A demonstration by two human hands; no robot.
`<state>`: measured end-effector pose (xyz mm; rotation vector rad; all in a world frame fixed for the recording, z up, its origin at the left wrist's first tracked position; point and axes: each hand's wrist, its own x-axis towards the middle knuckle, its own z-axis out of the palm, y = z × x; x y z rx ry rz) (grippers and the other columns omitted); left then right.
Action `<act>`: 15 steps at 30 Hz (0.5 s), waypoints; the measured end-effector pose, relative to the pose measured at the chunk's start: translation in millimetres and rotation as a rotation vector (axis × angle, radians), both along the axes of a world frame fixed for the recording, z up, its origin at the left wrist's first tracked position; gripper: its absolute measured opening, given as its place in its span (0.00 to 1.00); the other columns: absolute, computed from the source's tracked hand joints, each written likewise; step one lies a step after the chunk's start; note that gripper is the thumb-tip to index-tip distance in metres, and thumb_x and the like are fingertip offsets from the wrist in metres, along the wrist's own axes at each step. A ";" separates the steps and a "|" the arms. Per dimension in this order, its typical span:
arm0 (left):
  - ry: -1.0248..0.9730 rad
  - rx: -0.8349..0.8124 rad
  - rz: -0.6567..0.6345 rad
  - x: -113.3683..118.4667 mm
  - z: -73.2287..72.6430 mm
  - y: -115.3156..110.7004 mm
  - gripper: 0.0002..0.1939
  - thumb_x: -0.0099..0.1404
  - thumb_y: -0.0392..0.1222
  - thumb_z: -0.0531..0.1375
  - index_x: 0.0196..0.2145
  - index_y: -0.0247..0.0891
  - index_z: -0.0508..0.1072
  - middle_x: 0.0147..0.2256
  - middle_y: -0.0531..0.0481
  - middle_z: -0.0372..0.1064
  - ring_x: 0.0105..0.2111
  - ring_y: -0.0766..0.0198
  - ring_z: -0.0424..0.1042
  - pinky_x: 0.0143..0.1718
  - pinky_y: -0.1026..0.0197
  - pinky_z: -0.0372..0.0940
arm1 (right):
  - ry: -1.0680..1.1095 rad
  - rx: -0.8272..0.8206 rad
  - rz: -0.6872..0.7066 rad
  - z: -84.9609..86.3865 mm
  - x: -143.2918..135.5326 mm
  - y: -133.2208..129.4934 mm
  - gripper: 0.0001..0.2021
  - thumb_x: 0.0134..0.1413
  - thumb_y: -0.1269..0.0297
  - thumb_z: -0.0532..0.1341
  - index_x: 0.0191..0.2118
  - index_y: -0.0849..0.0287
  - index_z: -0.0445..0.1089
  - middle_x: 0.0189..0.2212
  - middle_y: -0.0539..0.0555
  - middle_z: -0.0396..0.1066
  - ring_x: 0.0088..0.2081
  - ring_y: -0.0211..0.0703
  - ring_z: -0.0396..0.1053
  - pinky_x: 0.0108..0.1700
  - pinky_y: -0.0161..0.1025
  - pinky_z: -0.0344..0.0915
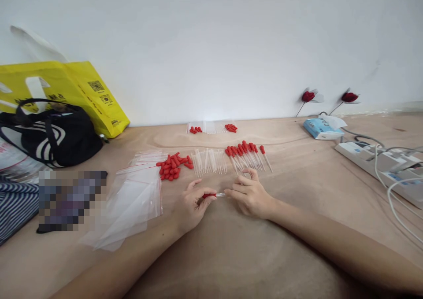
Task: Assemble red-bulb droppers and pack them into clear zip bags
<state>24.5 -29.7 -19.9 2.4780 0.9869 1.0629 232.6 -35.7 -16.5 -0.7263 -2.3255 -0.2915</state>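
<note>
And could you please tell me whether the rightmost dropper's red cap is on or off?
On: the red cap sits over the far end of its pale stem.

Two QR codes [96,86] on a yellow bag [116,114], partly covered characters [59,97] on its front, unreadable, white striped emblem [49,144] on a black bag [77,134], blurred lettering [325,122] on a blue tissue pack [315,128]

Wooden table [211,255]: clear bags [132,202] left, red caps [170,169] piled beside, then loose tubes [206,161], capped tubes [245,147]; tissue pack [322,129], power strip [363,158] right.
</note>
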 end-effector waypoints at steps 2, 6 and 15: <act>0.015 0.011 -0.019 0.2 0.8 -1.1 0.05 0.62 0.38 0.53 0.32 0.39 0.69 0.24 0.57 0.72 0.18 0.72 0.65 0.52 0.47 0.54 | -0.044 0.042 0.005 -1.4 1.8 1.6 0.10 0.52 0.75 0.49 0.34 0.60 0.67 0.20 0.48 0.65 0.29 0.36 0.57 0.48 0.47 0.42; 0.010 0.033 -0.045 2.5 3.6 -3.4 0.05 0.61 0.37 0.53 0.32 0.39 0.69 0.24 0.56 0.72 0.19 0.71 0.67 0.52 0.46 0.54 | -0.084 0.047 -0.021 -3.9 -0.5 0.2 0.11 0.52 0.75 0.49 0.34 0.59 0.67 0.22 0.48 0.66 0.29 0.37 0.56 0.48 0.46 0.43; -0.045 0.064 -0.063 5.8 3.8 -4.5 0.04 0.60 0.36 0.54 0.31 0.38 0.69 0.22 0.57 0.71 0.18 0.73 0.66 0.52 0.48 0.56 | 0.005 -0.106 -0.017 -3.5 -8.9 -2.3 0.08 0.53 0.70 0.50 0.31 0.61 0.67 0.21 0.50 0.65 0.30 0.37 0.55 0.44 0.44 0.46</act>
